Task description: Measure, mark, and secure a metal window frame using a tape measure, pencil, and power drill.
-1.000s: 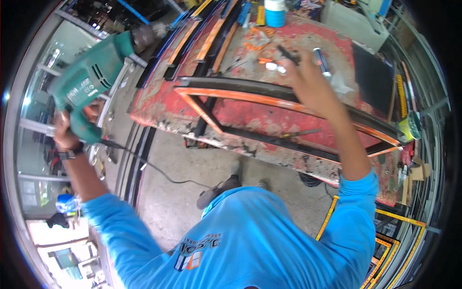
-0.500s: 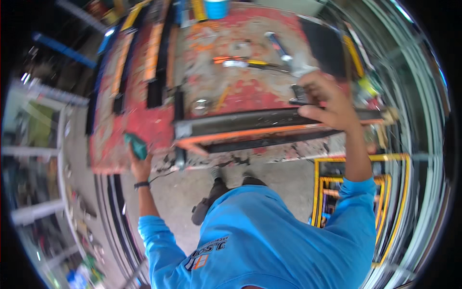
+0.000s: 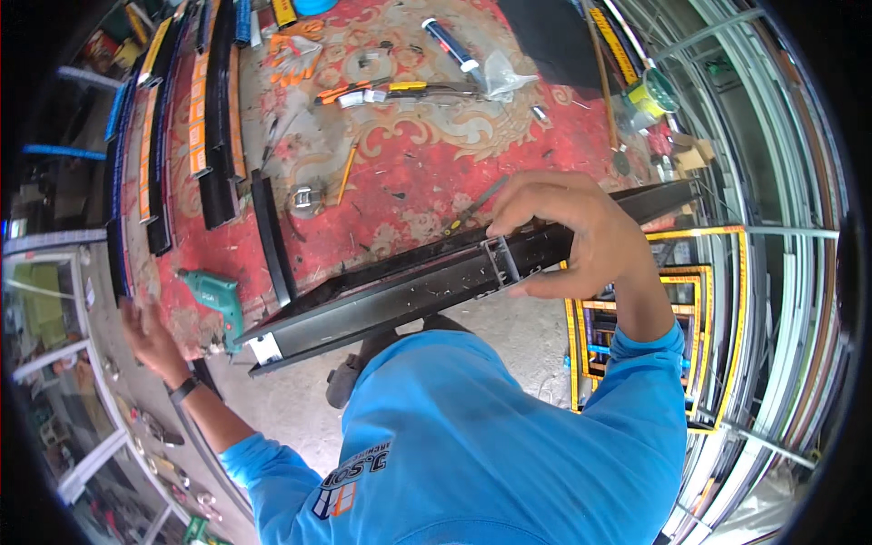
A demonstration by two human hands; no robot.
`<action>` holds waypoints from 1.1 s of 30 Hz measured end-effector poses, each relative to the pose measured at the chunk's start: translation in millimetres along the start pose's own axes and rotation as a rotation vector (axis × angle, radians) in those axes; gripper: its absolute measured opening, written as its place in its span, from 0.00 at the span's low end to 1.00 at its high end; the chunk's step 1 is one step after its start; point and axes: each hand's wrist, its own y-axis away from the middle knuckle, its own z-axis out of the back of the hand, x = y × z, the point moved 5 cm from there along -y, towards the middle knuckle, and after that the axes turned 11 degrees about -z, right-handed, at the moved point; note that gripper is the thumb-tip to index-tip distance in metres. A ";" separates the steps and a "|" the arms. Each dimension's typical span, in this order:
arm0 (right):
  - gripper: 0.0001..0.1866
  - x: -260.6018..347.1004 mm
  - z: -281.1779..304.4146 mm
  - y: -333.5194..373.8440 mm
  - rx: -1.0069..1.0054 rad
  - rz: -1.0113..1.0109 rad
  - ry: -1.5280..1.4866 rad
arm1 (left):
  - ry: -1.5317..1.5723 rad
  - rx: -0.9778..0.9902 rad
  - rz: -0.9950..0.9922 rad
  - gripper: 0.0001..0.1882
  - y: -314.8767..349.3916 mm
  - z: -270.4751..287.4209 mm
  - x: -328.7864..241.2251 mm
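A long black metal frame lies slanted across the near edge of the table, its left end jutting over that edge. My right hand grips a short black profile piece between thumb and fingers, with its hollow end showing, against the frame's upper face. My left hand is off the table's left corner, fingers spread and holding nothing. Just right of it, a green power drill rests at the table edge. Behind the frame lies a slim screwdriver, partly covered by my right hand.
Long black and orange profiles lie along the table's left side. A tape measure, a pencil, orange gloves, cutters and a sealant tube lie farther back. Yellow-edged frames stand at lower right.
My left hand has let go of the drill and moved left. The frame has turned aslant and rolled over. My right hand has brought the short piece down onto it.
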 end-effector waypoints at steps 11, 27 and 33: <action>0.28 30.9 -27.9 46.7 0.006 0.031 0.190 | 0.441 0.846 -0.877 0.40 84.9 -48.0 -478.4; 0.29 43.3 -43.0 72.3 -0.021 0.167 0.202 | 0.359 0.826 -0.825 0.31 143.1 -61.6 -479.0; 0.31 40.7 -40.8 71.4 -0.060 0.222 0.191 | 0.429 0.827 -0.824 0.32 137.6 -62.9 -477.2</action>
